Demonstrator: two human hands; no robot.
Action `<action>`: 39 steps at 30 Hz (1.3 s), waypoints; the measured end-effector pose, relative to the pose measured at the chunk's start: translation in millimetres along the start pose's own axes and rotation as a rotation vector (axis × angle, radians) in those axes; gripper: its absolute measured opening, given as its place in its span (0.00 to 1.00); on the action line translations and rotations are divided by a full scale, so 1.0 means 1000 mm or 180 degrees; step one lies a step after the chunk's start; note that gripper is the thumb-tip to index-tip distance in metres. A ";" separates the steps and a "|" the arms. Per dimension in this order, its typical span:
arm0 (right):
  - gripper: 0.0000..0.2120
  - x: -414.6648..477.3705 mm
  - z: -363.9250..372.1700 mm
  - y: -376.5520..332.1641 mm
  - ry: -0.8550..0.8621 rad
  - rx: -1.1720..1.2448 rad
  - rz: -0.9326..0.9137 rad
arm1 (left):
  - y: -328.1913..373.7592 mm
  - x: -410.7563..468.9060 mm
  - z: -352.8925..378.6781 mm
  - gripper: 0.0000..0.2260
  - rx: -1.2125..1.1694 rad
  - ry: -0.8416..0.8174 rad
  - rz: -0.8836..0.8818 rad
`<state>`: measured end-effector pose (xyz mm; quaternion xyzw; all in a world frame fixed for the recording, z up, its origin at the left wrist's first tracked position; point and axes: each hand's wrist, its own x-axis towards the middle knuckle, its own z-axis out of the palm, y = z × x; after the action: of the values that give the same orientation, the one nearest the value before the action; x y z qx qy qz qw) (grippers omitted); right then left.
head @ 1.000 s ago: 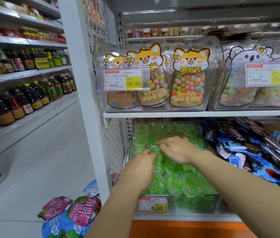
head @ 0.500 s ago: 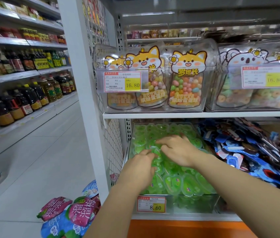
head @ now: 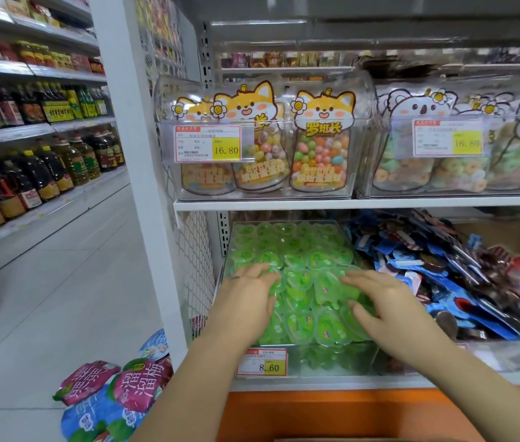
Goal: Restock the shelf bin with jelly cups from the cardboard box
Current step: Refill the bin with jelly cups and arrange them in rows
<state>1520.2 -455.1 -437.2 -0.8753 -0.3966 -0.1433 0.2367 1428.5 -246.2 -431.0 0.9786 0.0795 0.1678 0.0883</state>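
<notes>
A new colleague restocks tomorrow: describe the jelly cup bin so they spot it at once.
Find the white upright post at the shelving's left end, then the lower shelf under the fox-faced candy bags. The jelly cup bin is the clear one beside the post, heaped with green cups and tagged 8.60; its neighbour holds blue packets.

Bright even store light, soft blur, wide-angle edge bending

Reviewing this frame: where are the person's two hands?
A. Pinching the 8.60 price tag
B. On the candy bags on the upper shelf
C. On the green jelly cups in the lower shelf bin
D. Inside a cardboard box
C: the left hand and the right hand both lie with fingers spread on the green jelly cups heaped in the clear shelf bin.
</notes>
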 end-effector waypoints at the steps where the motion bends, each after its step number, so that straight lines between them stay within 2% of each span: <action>1: 0.16 -0.007 -0.001 -0.002 0.0052 0.0025 -0.0057 | 0.004 0.000 -0.001 0.19 -0.0011 0.0123 0.0052; 5: 0.16 -0.029 -0.005 -0.021 0.0095 0.0277 -0.0325 | 0.027 -0.010 -0.003 0.13 -0.0191 0.0609 0.0533; 8: 0.13 -0.054 0.004 -0.027 -0.0026 0.0410 -0.0338 | 0.043 -0.036 0.020 0.11 -0.0625 0.0804 0.0821; 11: 0.14 -0.084 0.020 -0.021 -0.0512 0.0359 -0.0094 | 0.060 -0.069 0.057 0.12 -0.1126 0.0593 0.0650; 13: 0.14 -0.104 0.036 -0.010 -0.0944 0.0171 0.0151 | 0.066 -0.091 0.091 0.12 -0.1346 0.0364 0.0287; 16: 0.09 -0.144 0.065 0.016 -0.1504 0.0238 0.0900 | 0.073 -0.132 0.149 0.10 -0.1466 -0.0196 -0.0377; 18: 0.13 -0.175 0.087 0.032 -0.1910 0.0552 0.1462 | 0.074 -0.154 0.181 0.13 -0.1570 -0.0909 -0.0792; 21: 0.17 -0.209 0.117 0.048 -0.2423 0.0978 0.2114 | 0.073 -0.163 0.215 0.22 -0.1704 -0.2217 -0.1159; 23: 0.17 -0.224 0.137 0.056 -0.2611 0.1290 0.2411 | 0.072 -0.161 0.232 0.26 -0.1868 -0.2664 -0.1410; 25: 0.21 -0.235 0.155 0.063 -0.2687 0.1580 0.2691 | 0.069 -0.161 0.248 0.29 -0.1909 -0.2750 -0.1682; 29: 0.36 -0.238 0.188 0.089 -0.2527 0.1621 0.3207 | 0.065 -0.155 0.280 0.36 -0.1791 -0.2824 -0.2150; 34: 0.40 -0.226 0.226 0.112 -0.1949 0.2085 0.3816 | 0.051 -0.154 0.319 0.38 -0.1666 -0.2995 -0.2438; 39: 0.40 -0.226 0.270 0.119 -0.1799 0.1764 0.4365 | 0.036 -0.151 0.351 0.34 -0.1843 -0.2865 -0.2628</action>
<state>1481.9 -522.6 -800.8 -0.8369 0.1649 0.3663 0.3719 1413.1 -360.9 -796.9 0.7794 0.3542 -0.2892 0.4283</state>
